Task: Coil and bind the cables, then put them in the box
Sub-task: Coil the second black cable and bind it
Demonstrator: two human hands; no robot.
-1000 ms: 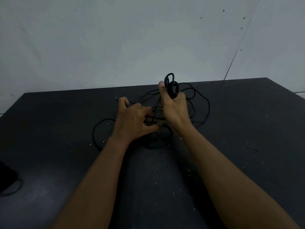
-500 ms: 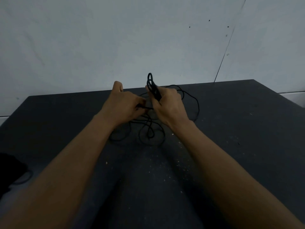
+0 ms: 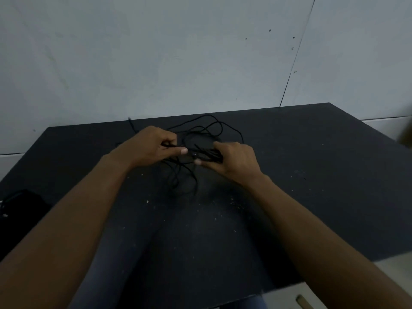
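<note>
The grip of the right hand point(image 3: 236, 161) is clasping the coiled bundle point(image 3: 207, 152), its long axis pointing at the left hand point(image 3: 151, 146), which is pinching the loose cable point(image 3: 196, 186).

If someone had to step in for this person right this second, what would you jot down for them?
Left hand: pinches a strand of the black cable.
Right hand: its grip holds a few folded turns of the same cable.
Where: the rest lies in loose loops on the dark table, around the hands.
Done: a few turns gathered.
Left: finish coiling, bind, put it in the box; no box plainly in view.
</note>
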